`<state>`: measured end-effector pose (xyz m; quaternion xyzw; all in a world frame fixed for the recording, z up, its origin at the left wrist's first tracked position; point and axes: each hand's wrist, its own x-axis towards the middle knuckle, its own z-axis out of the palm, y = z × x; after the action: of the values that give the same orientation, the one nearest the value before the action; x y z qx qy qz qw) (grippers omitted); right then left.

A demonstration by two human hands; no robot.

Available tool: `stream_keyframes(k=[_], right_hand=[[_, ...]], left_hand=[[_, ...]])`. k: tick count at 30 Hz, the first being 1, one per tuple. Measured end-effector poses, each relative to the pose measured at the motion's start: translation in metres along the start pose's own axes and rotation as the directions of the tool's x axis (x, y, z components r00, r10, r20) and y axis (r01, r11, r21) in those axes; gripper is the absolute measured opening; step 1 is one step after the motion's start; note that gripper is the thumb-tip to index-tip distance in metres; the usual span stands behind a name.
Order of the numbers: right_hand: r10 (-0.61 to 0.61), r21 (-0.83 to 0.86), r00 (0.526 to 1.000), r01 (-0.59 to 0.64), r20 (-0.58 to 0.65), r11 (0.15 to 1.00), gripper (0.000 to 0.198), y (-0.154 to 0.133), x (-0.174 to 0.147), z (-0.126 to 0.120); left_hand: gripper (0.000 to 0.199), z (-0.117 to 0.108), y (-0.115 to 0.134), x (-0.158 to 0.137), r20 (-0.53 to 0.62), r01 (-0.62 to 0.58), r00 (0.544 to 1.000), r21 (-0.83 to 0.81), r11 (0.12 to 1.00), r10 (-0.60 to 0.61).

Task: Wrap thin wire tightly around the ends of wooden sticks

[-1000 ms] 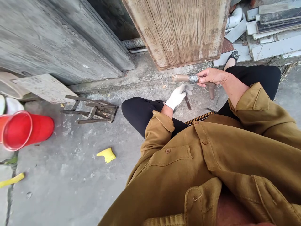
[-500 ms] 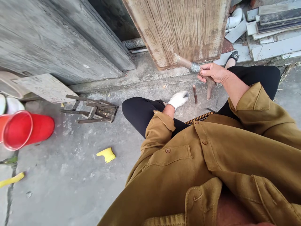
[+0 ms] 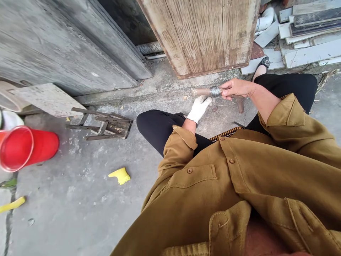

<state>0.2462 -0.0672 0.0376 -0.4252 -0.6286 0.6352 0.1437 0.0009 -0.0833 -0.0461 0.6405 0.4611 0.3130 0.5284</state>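
My right hand (image 3: 237, 88), bare, is closed around a forked wooden stick (image 3: 196, 92). Bright silver wire (image 3: 214, 91) is wound in a tight coil round the stick, just left of my fingers. One stubby brown branch of it points down below the hand. My left hand (image 3: 199, 108), in a white knit glove, is closed just under the stick's pale cut end, close to the coil. Its curled fingers hide whatever is in them. A small brown oval piece (image 3: 215, 108) shows below the coil; I cannot tell whether it belongs to the stick.
A wooden door panel (image 3: 205, 39) stands directly ahead. At the left are a small wooden stool (image 3: 106, 124) on its side and red buckets (image 3: 44, 146). A yellow scrap (image 3: 120, 175) lies on the concrete. Stacked boards (image 3: 309, 46) fill the far right.
My right hand has lowered and turned the stick until it lies nearly level. The gloved left hand has shifted slightly left, now right beside the stick. The brown piece below looks much shorter.
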Motion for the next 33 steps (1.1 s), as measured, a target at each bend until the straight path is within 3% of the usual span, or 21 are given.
stream_keyframes(k=[5, 7, 9, 11, 13, 16, 18, 20, 22, 24, 26, 28, 30, 33], right_hand=[[0.020, -0.026, 0.961, -0.028, -0.274, 0.999, 0.039, 0.005, 0.009, 0.002], [0.067, -0.133, 0.924, -0.125, -0.377, 0.983, 0.037, 0.008, 0.012, -0.002], [0.131, -0.330, 0.904, -0.280, -0.408, 0.902, 0.033, 0.011, 0.012, -0.008], [0.238, -0.516, 0.909, -0.394, -0.343, 0.761, 0.032, 0.013, 0.011, -0.013], [0.370, -0.612, 0.911, -0.400, -0.182, 0.683, 0.037, 0.014, 0.009, -0.015], [0.464, -0.599, 0.872, -0.290, 0.157, 0.746, 0.043, 0.014, 0.005, -0.014], [0.419, -0.524, 0.852, -0.212, 0.315, 0.825, 0.044, 0.012, 0.002, -0.013], [0.289, -0.397, 0.892, -0.138, 0.349, 0.907, 0.045, 0.008, -0.001, -0.011], [0.113, -0.234, 0.971, -0.062, 0.211, 0.970, 0.044, 0.002, -0.003, -0.010], [-0.006, -0.102, 0.999, 0.000, -0.054, 0.995, 0.044, -0.002, -0.004, -0.008], [-0.036, -0.039, 0.951, 0.025, -0.308, 0.999, 0.045, -0.003, -0.001, -0.007], [-0.017, -0.056, 0.883, -0.011, -0.470, 0.998, 0.046, 0.002, 0.005, -0.009], [0.024, -0.165, 0.851, -0.128, -0.524, 0.978, 0.044, 0.012, 0.010, -0.014], [0.188, -0.437, 0.904, -0.357, -0.384, 0.825, 0.036, 0.027, 0.014, -0.019]], left_hand=[[0.016, 0.005, 0.011, -0.006, 0.216, 0.070, 0.975, -0.092, 0.993, -0.049], [0.015, 0.007, 0.018, -0.010, 0.320, 0.105, 0.945, -0.086, 0.991, -0.072], [0.015, 0.005, 0.024, -0.013, 0.334, 0.101, 0.939, -0.053, 0.993, -0.078], [0.015, 0.001, 0.026, -0.012, 0.283, 0.091, 0.955, -0.008, 0.996, -0.085], [0.013, -0.004, 0.026, -0.009, 0.235, 0.102, 0.966, 0.017, 0.995, -0.104], [0.012, -0.010, 0.020, -0.006, 0.226, 0.112, 0.968, -0.004, 0.994, -0.108], [0.012, -0.011, 0.016, -0.005, 0.214, 0.083, 0.974, -0.036, 0.996, -0.074], [0.012, -0.010, 0.012, -0.004, 0.152, 0.070, 0.987, -0.091, 0.993, -0.055], [0.016, -0.008, 0.011, -0.004, 0.104, 0.068, 0.993, -0.179, 0.981, -0.050], [0.022, -0.004, 0.011, -0.006, 0.124, 0.062, 0.992, -0.245, 0.968, -0.032], [0.028, -0.001, 0.014, -0.010, 0.209, 0.060, 0.978, -0.236, 0.970, -0.009], [0.030, 0.002, 0.018, -0.013, 0.288, 0.075, 0.957, -0.180, 0.981, -0.020], [0.029, 0.002, 0.022, -0.015, 0.323, 0.085, 0.946, -0.138, 0.987, -0.036], [0.026, -0.002, 0.025, -0.014, 0.301, 0.075, 0.953, -0.124, 0.989, -0.035]])
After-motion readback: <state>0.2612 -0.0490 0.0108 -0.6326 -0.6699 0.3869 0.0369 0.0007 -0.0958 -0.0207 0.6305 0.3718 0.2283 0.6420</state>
